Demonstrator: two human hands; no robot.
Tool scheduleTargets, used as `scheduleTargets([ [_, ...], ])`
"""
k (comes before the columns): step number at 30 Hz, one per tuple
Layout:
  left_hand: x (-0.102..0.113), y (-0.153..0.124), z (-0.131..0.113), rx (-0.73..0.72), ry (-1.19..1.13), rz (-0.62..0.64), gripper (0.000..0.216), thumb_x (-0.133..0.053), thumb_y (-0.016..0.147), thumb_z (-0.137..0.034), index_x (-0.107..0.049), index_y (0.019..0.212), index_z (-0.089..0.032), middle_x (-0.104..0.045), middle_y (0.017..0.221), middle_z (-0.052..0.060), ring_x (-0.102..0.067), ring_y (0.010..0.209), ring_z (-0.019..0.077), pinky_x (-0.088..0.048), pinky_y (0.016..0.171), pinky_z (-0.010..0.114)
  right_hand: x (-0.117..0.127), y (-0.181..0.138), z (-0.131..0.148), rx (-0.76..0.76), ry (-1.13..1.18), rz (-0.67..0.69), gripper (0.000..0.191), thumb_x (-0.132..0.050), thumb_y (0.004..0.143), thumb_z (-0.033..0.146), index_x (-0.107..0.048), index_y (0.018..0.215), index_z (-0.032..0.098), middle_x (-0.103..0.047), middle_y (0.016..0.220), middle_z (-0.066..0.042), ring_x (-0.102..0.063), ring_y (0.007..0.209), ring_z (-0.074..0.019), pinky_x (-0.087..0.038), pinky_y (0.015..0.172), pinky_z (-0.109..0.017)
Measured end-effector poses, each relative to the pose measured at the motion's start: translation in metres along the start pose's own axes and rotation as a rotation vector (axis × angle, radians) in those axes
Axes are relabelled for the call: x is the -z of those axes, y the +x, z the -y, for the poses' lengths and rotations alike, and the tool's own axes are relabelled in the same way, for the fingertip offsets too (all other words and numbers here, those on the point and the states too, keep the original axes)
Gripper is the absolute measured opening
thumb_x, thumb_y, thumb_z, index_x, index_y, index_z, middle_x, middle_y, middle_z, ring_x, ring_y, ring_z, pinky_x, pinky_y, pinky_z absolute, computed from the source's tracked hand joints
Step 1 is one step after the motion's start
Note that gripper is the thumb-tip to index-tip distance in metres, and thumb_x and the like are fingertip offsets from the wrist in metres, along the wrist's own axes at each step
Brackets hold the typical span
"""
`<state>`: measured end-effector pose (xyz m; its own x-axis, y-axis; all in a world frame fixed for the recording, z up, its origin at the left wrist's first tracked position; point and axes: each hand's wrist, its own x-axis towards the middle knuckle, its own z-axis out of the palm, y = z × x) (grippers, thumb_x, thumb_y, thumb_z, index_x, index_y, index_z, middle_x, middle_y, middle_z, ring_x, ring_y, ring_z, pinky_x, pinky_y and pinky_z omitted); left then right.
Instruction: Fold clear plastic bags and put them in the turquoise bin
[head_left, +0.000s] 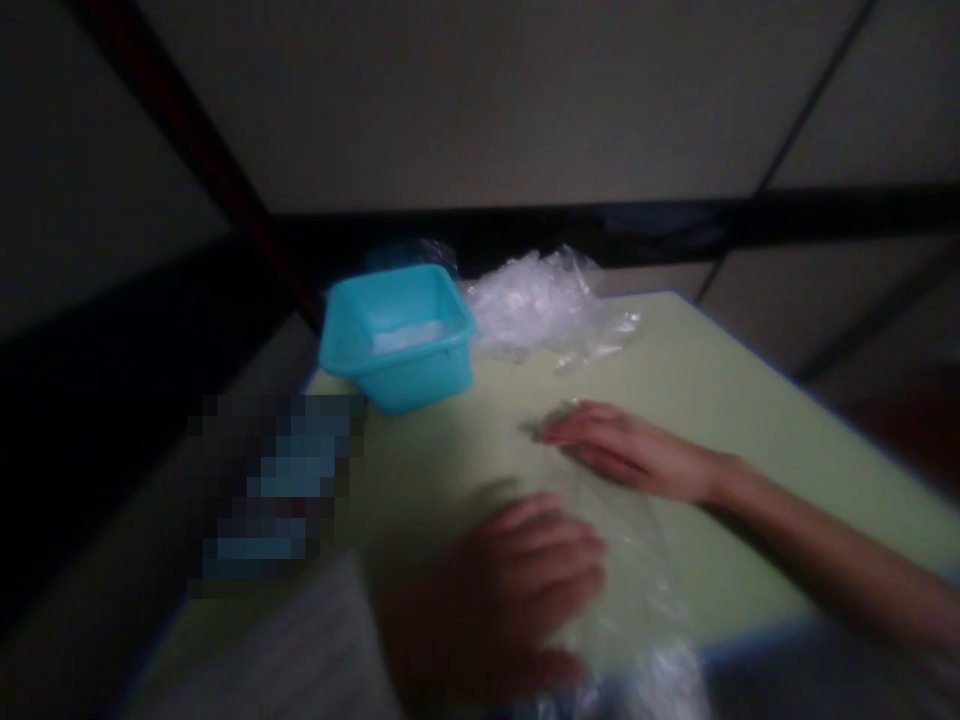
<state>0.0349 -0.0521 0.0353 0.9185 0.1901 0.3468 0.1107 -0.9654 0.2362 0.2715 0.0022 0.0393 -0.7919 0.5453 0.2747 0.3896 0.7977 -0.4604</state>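
A clear plastic bag (660,590) lies flattened on the pale green table, its crinkled end hanging over the near edge. My right hand (637,450) is at the bag's far end, thumb and fingertips together on the film. Nearer to me, my left hand (510,590) reaches across the bag's left side, palm down, fingers stretched to the right and thumb apart. Motion blurs it, and its palm is hidden. Beyond the hands, a turquoise plastic basin (420,385) holds something white (409,337) that I cannot make out.
A heap of crumpled clear plastic bags (532,300) rests at the table's back edge, right of the basin. A pixelated patch (292,480) covers something at the left edge. The table (750,400) has a blue rim; panelled walls (487,110) stand behind it.
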Motion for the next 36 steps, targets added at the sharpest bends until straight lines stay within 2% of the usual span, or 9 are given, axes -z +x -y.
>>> scheduleTargets([
  [2, 0.0, -0.004, 0.013, 0.152, 0.042, -0.089, 0.031, -0.037, 0.093, -0.03, -0.054, 0.113, -0.013, -0.061, 0.12, 0.012, -0.05, 0.117, 0.021, -0.029, 0.109, 0.043, 0.004, 0.0, 0.001, -0.022, 0.027, -0.042, 0.028, -0.043, 0.092, 0.014, -0.053, 0.118, 0.017, -0.062, 0.11, -0.01, -0.054, 0.105, -0.0187, -0.041, 0.093, -0.042],
  [5, -0.004, -0.007, 0.025, 0.243, 0.032, -0.073, 0.029, -0.04, 0.091, -0.024, -0.055, 0.114, -0.014, -0.058, 0.124, 0.012, -0.05, 0.118, 0.0209, -0.033, 0.106, 0.043, 0.006, 0.0, 0.0, -0.023, 0.06, -0.057, 0.027, -0.043, 0.087, 0.005, -0.055, 0.109, 0.016, -0.062, 0.102, -0.008, -0.055, 0.098, -0.0182, -0.044, 0.086, -0.038],
  [9, -0.006, -0.001, 0.024, 0.23, -0.021, 0.034, 0.034, -0.045, 0.088, -0.026, -0.051, 0.119, -0.013, -0.054, 0.128, 0.012, -0.045, 0.122, 0.0221, -0.032, 0.107, 0.043, 0.0, -0.001, -0.004, -0.016, 0.052, -0.018, 0.035, -0.046, 0.079, 0.0, -0.052, 0.11, 0.016, -0.061, 0.095, -0.005, -0.053, 0.094, -0.0175, -0.041, 0.088, -0.038],
  [16, -0.006, 0.008, 0.021, 0.214, -0.064, 0.137, 0.049, -0.048, 0.088, -0.042, -0.047, 0.125, -0.01, -0.051, 0.13, 0.014, -0.041, 0.124, 0.0252, -0.029, 0.108, 0.042, -0.004, -0.003, -0.008, -0.02, 0.036, -0.007, 0.044, -0.05, 0.077, 0.002, -0.045, 0.118, 0.017, -0.057, 0.081, 0.002, -0.052, 0.08, -0.0146, -0.035, 0.093, -0.041],
  [23, -0.01, 0.006, 0.023, 0.187, -0.043, 0.155, 0.054, -0.042, 0.09, -0.049, -0.043, 0.13, -0.012, -0.046, 0.137, 0.013, -0.038, 0.127, 0.0256, -0.026, 0.109, 0.045, 0.001, -0.002, 0.0, -0.062, 0.083, -0.051, 0.039, -0.048, 0.079, 0.002, -0.047, 0.117, 0.014, -0.058, 0.091, -0.004, -0.053, 0.085, -0.0146, -0.043, 0.079, -0.03],
  [26, -0.011, 0.004, 0.024, 0.201, -0.015, 0.117, 0.048, -0.042, 0.091, -0.045, -0.046, 0.126, -0.012, -0.049, 0.134, 0.012, -0.041, 0.125, 0.0246, -0.027, 0.109, 0.044, 0.001, -0.001, 0.0, -0.131, 0.078, -0.059, 0.028, -0.05, 0.08, 0.007, -0.052, 0.108, 0.014, -0.056, 0.083, -0.002, -0.053, 0.074, -0.0133, -0.042, 0.067, -0.027],
  [31, -0.014, -0.008, 0.038, 0.461, 0.145, -0.025, 0.042, -0.04, 0.091, -0.026, -0.041, 0.13, -0.012, -0.045, 0.138, 0.013, -0.038, 0.128, 0.0233, -0.027, 0.11, 0.045, 0.002, -0.001, -0.001, -0.259, 0.022, -0.101, 0.018, -0.052, 0.08, 0.014, -0.056, 0.097, 0.016, -0.055, 0.074, -0.001, -0.049, 0.064, -0.0126, -0.038, 0.059, -0.026],
  [33, -0.015, -0.012, 0.044, 0.56, 0.179, -0.017, 0.043, -0.039, 0.091, -0.025, -0.039, 0.132, -0.012, -0.045, 0.138, 0.013, -0.039, 0.128, 0.023, -0.029, 0.109, 0.045, 0.003, -0.001, 0.0, -0.319, 0.02, -0.136, 0.02, -0.049, 0.079, 0.013, -0.056, 0.098, 0.016, -0.057, 0.075, -0.001, -0.05, 0.063, -0.013, -0.038, 0.058, -0.026],
  [36, -0.015, -0.013, 0.05, 0.613, 0.23, -0.002, 0.042, -0.037, 0.092, -0.025, -0.039, 0.132, -0.011, -0.047, 0.136, 0.014, -0.042, 0.126, 0.0227, -0.029, 0.109, 0.046, 0.006, -0.002, 0.0, -0.395, 0.027, -0.188, 0.025, -0.046, 0.078, 0.012, -0.055, 0.101, 0.015, -0.06, 0.074, -0.002, -0.052, 0.062, -0.0139, -0.038, 0.057, -0.026],
])
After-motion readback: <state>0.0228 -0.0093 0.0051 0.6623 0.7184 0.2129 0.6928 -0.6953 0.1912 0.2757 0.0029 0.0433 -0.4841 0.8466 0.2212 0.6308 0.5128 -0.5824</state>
